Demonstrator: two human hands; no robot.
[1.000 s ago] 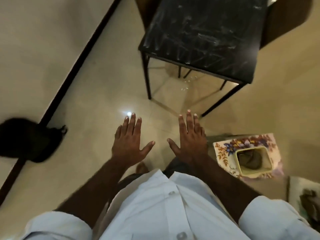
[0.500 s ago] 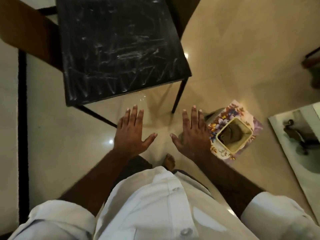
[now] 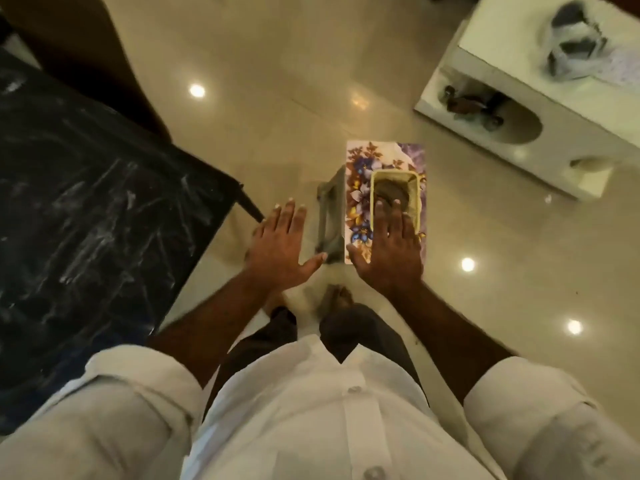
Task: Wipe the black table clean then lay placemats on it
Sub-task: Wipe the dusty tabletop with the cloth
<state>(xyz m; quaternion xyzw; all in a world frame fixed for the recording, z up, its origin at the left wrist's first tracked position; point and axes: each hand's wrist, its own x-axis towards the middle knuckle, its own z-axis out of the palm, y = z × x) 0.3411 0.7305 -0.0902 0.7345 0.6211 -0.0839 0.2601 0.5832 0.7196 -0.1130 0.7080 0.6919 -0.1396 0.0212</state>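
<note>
Black table [image 3: 86, 220] at nine o'clock lies unwiped; left hand [image 3: 280, 247] and right hand [image 3: 391, 251] are flat, empty; next, probably, grasp the cloth [image 3: 389, 192] at one o'clock.

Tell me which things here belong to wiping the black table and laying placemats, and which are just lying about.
For the job: black table, smeared white; brown cloth in the yellow basket; floral mat under it, probably a placemat.
Lying about: grey stool carrying the mat; white cabinet with oddments on it.
</note>
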